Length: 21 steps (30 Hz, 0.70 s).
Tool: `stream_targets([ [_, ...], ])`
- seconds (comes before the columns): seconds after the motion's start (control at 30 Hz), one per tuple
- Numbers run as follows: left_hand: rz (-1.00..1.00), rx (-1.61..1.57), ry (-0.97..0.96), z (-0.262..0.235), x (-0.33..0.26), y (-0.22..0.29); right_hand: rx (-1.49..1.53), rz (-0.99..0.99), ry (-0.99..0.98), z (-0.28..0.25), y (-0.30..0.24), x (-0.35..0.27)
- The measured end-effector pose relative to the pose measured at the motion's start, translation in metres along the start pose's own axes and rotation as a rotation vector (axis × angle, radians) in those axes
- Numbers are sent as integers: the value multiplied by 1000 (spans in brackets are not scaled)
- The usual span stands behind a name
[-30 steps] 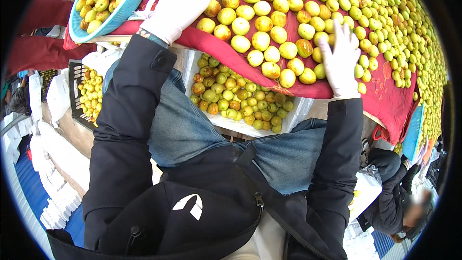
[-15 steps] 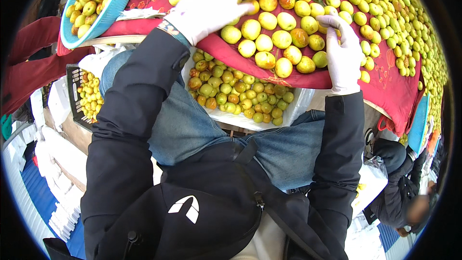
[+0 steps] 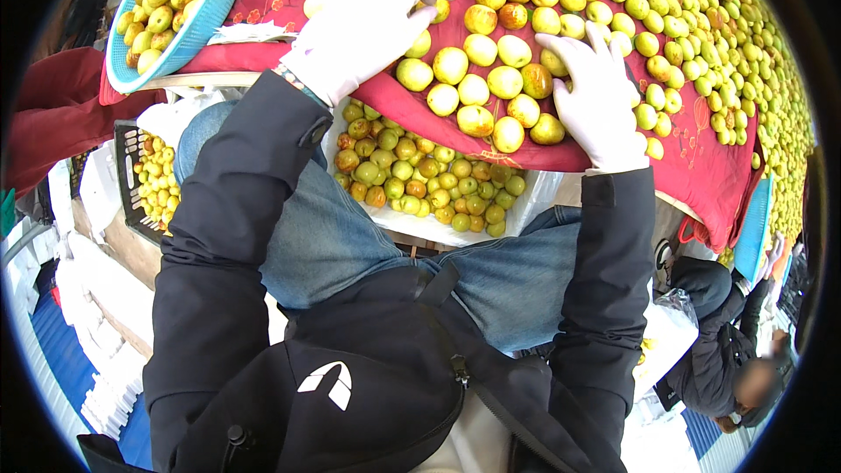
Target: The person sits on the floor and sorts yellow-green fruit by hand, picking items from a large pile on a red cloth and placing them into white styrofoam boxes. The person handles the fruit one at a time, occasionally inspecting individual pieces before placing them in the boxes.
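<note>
Both hands wear white gloves and work over yellow-green jujubes point(image 3: 505, 82), some blotched brown, spread on a red patterned cloth point(image 3: 399, 114). At the left, my left hand point(image 3: 363, 35) lies palm down with its fingers curled round one jujube point(image 3: 440, 10) near their tips. My right hand point(image 3: 600, 92) rests over the fruit farther right. Its fingers are spread, with the index finger and thumb on either side of a jujube point(image 3: 553, 63). The right palm hides whatever lies beneath it. Several loose jujubes sit between the hands, near the cloth's front edge.
A blue plastic basket point(image 3: 200, 31) of jujubes stands at the far left. Below the table edge, a white-lined container point(image 3: 416, 223) holds more, and a black crate point(image 3: 130, 171) stands left of my knee. A large heap fills the far right. Another person point(image 3: 714, 368) is at the lower right.
My right hand has moved left, over fruit that showed before. My left hand has shifted slightly left and down, and the jujube at its fingertips has moved left too. The view has shifted a little.
</note>
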<state>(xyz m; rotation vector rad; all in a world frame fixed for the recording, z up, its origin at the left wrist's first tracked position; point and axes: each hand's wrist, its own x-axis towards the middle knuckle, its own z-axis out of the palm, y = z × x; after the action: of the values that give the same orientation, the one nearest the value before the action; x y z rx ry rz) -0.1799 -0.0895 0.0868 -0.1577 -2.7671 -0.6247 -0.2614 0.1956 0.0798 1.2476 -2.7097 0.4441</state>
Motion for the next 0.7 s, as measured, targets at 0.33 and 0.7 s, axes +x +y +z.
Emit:
stream_targets([
  [0.33, 51, -139, -69, 3, 24, 11, 921, 460, 264, -21, -2, -2],
  [0.7, 317, 276, -298, 74, 86, 62, 1652, 572, 916, -66, 80, -23],
])
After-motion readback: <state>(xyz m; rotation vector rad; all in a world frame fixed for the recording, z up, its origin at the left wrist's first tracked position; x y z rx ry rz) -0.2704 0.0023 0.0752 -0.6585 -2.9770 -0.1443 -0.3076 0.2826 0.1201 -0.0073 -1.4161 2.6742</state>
